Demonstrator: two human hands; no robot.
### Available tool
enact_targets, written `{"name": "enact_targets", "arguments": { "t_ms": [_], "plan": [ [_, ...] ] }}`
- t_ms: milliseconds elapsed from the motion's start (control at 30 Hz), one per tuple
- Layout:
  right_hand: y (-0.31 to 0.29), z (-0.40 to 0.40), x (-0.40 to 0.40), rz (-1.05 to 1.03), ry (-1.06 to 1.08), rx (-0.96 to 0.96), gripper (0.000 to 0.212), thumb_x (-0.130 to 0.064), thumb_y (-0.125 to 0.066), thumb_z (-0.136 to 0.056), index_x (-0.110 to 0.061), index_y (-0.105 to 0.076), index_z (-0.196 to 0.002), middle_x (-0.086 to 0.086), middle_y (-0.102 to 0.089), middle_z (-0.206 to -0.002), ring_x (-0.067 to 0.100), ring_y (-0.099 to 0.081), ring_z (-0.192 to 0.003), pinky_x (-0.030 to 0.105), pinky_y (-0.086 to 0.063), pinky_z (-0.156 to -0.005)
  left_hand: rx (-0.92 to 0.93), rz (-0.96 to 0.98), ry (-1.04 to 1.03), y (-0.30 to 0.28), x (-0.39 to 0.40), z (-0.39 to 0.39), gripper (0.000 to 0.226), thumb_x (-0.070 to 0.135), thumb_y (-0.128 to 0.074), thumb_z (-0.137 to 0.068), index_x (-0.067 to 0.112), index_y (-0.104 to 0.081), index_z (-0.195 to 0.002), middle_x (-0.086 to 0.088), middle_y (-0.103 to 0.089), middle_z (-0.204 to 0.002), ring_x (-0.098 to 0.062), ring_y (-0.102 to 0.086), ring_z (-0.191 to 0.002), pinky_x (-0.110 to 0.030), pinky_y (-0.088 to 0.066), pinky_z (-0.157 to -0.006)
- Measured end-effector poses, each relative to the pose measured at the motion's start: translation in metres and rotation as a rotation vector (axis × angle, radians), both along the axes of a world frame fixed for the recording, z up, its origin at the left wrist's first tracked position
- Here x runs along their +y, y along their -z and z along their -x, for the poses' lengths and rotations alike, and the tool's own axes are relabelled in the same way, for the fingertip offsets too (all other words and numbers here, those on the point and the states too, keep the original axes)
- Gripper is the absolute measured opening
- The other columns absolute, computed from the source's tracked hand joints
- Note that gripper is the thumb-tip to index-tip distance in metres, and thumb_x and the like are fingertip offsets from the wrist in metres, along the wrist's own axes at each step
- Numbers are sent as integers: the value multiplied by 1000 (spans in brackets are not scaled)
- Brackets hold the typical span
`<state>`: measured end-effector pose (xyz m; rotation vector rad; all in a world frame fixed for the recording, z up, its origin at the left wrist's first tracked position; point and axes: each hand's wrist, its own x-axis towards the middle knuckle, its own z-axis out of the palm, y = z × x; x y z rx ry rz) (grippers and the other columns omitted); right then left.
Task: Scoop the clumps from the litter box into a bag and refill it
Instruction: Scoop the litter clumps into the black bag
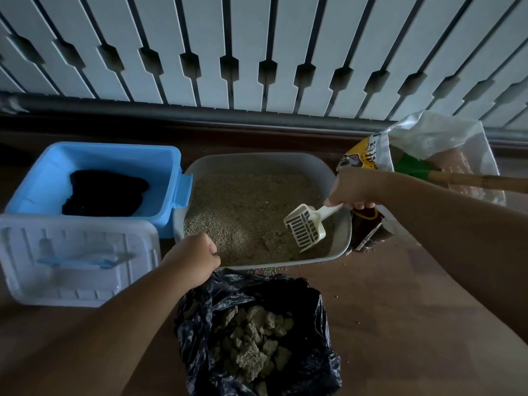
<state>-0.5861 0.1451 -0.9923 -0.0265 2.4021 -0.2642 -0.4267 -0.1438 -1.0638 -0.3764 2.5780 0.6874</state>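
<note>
Head view: my right hand (353, 190) is clenched around the white scoop (307, 225) handle, its slotted blade tipped down onto the litter near the right wall of the grey litter box (341, 241). My left hand (191, 260) pinches the black bag (317, 310) rim at the box's near edge; clumps (253, 338) lie inside the bag.
</note>
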Motion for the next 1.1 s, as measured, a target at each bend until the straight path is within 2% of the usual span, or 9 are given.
{"name": "enact_targets", "arguments": {
  "t_ms": [133, 300, 367, 467, 567, 700, 867, 1000, 1100],
  "plan": [
    [22, 2, -1, 158, 100, -125, 31, -32, -69, -90, -1, -72, -97, 4, -54, -56, 12, -37, -41, 20, -28, -43, 42, 6, -39, 4, 0, -3, 14, 19, -56, -96, 17, -62, -108, 11, -54, -89, -10, -55, -86, -23, -38, -63],
    [68, -14, -20, 330, 173, -263, 29, -32, -68, -91, -7, -71, -106, -3, -49, -51, 10, -34, -39, 18, -25, -44, 60, -50, -79, 8, -8, -5, 12, 18, -54, -93, 24, -58, -102, 11, -57, -91, -5, -58, -80, -22, -44, -60],
    [81, -26, -33, 375, 131, -273, 30, -36, -65, -93, -6, -70, -92, -4, -46, -49, 10, -35, -39, 19, -27, -44, 79, -73, -89, 9, -10, -6, 11, 19, -56, -91, 24, -56, -100, 9, -57, -89, -6, -56, -76, -23, -39, -57],
    [96, -46, -45, 476, 146, -324, 39, -37, -60, -96, -21, -65, -61, -3, -45, -51, 11, -37, -42, 21, -27, -47, 99, -105, -98, 11, -11, -8, 12, 20, -60, -88, 24, -55, -97, 5, -56, -89, -9, -53, -75, -26, -34, -56],
    [103, -56, -44, 582, 243, -404, 23, -31, -59, -97, -15, -67, -82, -4, -44, -51, 10, -36, -41, 21, -25, -44, 92, -134, -97, 10, -13, -8, 12, 19, -61, -87, 23, -55, -95, 5, -54, -85, -9, -50, -72, -26, -34, -57],
    [94, -53, -26, 663, 319, -398, 15, -25, -59, -97, -13, -68, -98, -4, -42, -50, 10, -33, -39, 19, -23, -43, 62, -199, -134, 7, -15, -7, 11, 18, -62, -85, 23, -57, -94, 2, -57, -86, -13, -53, -76, -30, -40, -64],
    [83, -53, 3, 776, 415, -358, 31, -31, -66, -90, -13, -67, -115, -4, -43, -54, 8, -31, -39, 18, -25, -42, 69, -237, -196, 2, -15, -11, 9, 24, -64, -85, 23, -58, -91, 1, -61, -88, -16, -56, -80, -33, -42, -69],
    [72, -65, 16, 756, 386, -274, 25, -28, -61, -95, -6, -69, -104, -4, -40, -50, 10, -27, -39, 19, -20, -44, 98, -260, -251, -9, -12, -14, 17, 32, -65, -85, 20, -56, -92, -1, -60, -93, -20, -57, -86, -35, -43, -71],
    [64, -75, 23, 859, 420, -324, 29, -30, -59, -96, -18, -70, -72, -1, -37, -52, 9, -24, -40, 20, -16, -44, 118, -260, -251, -18, -12, -13, 19, 36, -65, -85, 22, -54, -91, 0, -59, -91, -18, -56, -84, -37, -44, -71]
  ]
}}
